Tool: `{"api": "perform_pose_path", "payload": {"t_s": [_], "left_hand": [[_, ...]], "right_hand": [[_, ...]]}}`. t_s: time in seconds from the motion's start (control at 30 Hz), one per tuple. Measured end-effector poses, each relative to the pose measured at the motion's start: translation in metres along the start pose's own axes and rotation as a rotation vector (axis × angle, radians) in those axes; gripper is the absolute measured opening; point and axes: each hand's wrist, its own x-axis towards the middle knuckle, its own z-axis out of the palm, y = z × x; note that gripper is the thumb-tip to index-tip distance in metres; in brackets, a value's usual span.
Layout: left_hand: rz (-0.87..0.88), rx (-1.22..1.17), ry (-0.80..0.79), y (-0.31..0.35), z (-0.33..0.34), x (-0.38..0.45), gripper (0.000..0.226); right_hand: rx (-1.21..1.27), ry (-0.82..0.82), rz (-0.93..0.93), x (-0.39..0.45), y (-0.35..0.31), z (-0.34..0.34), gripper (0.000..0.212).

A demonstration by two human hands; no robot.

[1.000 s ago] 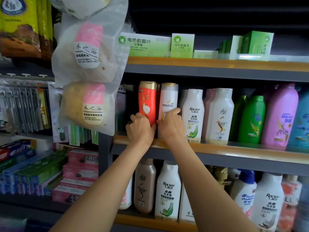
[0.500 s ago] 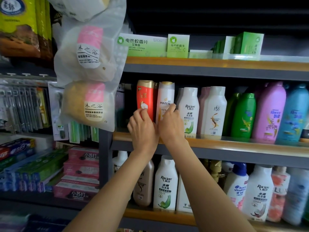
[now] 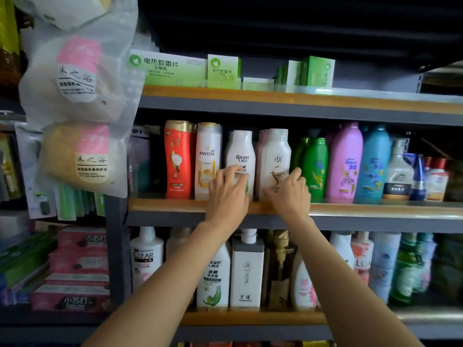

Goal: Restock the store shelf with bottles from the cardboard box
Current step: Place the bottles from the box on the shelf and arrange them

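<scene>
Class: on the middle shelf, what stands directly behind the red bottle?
Behind the red bottle, a second red bottle shows as a sliver, gold cap peeking out. Anything further back is hidden.

Single head view, close up, facing the shelf (image 3: 275,207) straight on, tilted slightly down over both forearms.

Dim aisle, black upper corners; motion blur at right; wide-angle bowing at edges

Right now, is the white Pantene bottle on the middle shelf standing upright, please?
Upright: the Pantene bottle stands on its base on the middle shelf, cap up.
</scene>
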Motion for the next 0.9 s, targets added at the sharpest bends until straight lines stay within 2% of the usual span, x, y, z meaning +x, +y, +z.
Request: {"api": "perform_pose_path", "payload": {"t_s": [0.17, 0.27, 0.5, 0.9], "left_hand": [[0.026, 0.018, -0.104, 0.003, 0.012, 0.001, 0.046], [0.043, -0.006, -0.044, -0.001, 0.015, -0.003, 0.046], [0.072, 0.029, 0.034, -0.007, 0.023, -0.002, 0.041], [0.069, 0.084, 0.017, 0.002, 0.022, -0.003, 0.037]], "right_hand": [[0.005, -0.008, -0.014, 0.006, -0.003, 0.01, 0.076], [-0.022, -0.001, -0.073, 0.005, -0.006, 0.016, 0.067], [-0.043, 0.023, -0.066, 0.008, -0.007, 0.02, 0.064], [0.106, -0.155, -0.013, 0.019, -0.001, 0.009, 0.071]]}}
